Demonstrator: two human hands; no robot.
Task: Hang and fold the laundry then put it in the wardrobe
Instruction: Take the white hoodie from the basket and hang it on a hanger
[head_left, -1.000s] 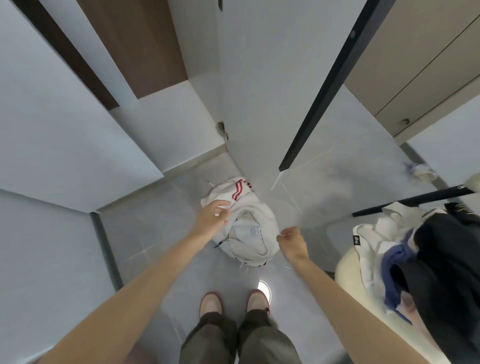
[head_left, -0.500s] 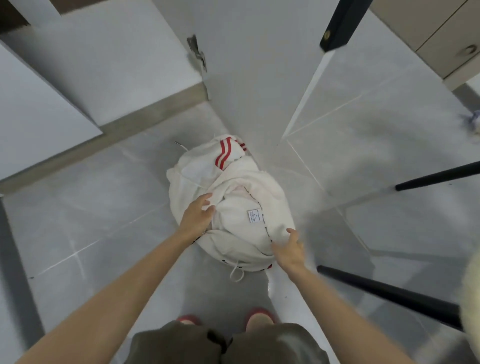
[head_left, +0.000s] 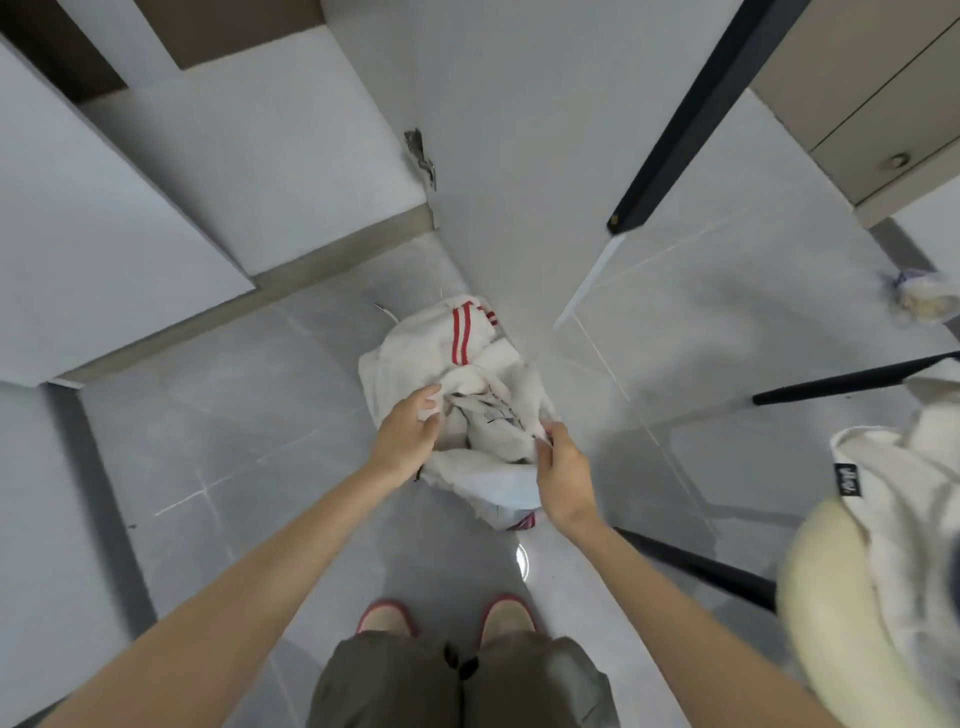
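Observation:
A crumpled white garment with red stripes (head_left: 457, 358) hangs in a bundle over the grey tiled floor, in front of my feet. My left hand (head_left: 408, 434) grips a fold of its cloth on the left side. My right hand (head_left: 561, 470) pinches the cloth on the right side. Between my hands the garment gapes and shows its inside. An open white wardrobe door (head_left: 514, 130) stands just beyond the garment.
A cream chair seat (head_left: 841, 613) at the right carries a pile of white laundry (head_left: 904, 467). Black chair legs (head_left: 852, 376) reach across the floor on the right. A small crumpled cloth (head_left: 919, 296) lies far right. White cabinet panels (head_left: 104, 223) fill the left.
Both hands have closed on the garment and lifted it off the floor, spreading it apart. My head has risen, so the chair and its laundry are back in view.

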